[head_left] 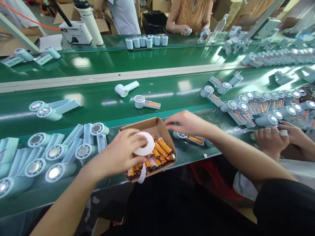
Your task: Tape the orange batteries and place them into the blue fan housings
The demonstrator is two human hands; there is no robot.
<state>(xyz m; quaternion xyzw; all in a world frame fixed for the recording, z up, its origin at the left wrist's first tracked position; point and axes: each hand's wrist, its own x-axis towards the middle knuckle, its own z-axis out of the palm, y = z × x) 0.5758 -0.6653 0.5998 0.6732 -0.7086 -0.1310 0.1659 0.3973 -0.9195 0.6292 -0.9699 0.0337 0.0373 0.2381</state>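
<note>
My left hand (123, 152) is closed on a roll of white tape (144, 144), thumb below and fingers across it. A loose end of the tape hangs over the near edge of an open cardboard box (150, 126). Inside the box, under the roll, lie several orange battery packs (161, 149) with thin wires. My right hand (183, 122) is over the box's right rim, its slightly blurred fingers apart and nothing visible in them. Below that hand, partly hidden, a pale blue fan housing (179, 135) with an orange battery in its handle lies on the bench.
Pale blue fan housings (55, 172) cover the bench at left, with more (242, 106) at right. Single housings lie on the green conveyor (98, 90). A co-worker's hands (273, 139) are close at right. Across the belt stand white-blue cups (149, 42), a bottle (90, 23) and other people.
</note>
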